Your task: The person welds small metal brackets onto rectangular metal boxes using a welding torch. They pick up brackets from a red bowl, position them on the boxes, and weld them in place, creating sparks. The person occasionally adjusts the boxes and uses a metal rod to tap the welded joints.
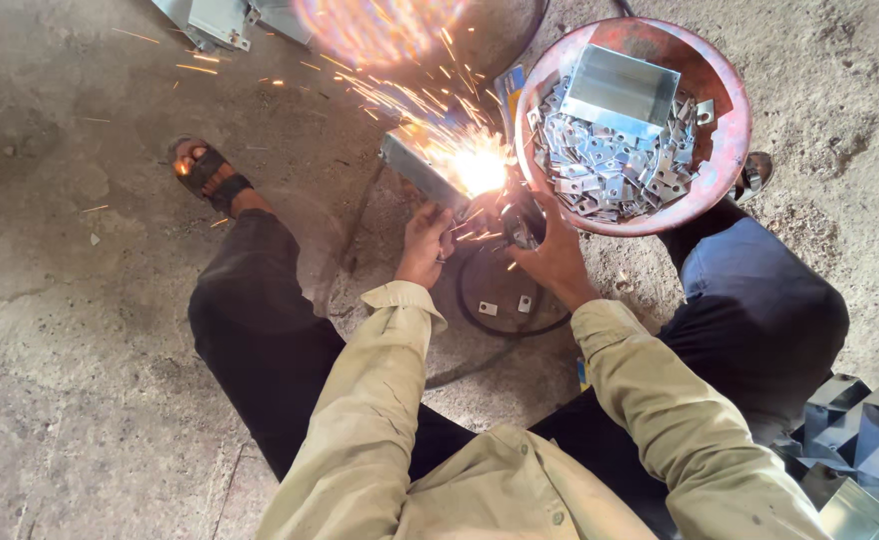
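My left hand grips the near end of a grey metal channel piece that lies on the concrete floor between my legs. My right hand holds a dark welding holder against that piece. A bright white-orange flash burns where they meet, and sparks fly up and to the left. Glare hides the contact point itself.
A red round basin heaped with small metal brackets and one folded metal box stands at upper right. A round dark plate with two small brackets lies under my hands. Folded metal pieces stack at lower right, more sheet parts at top. My sandalled foot is at left.
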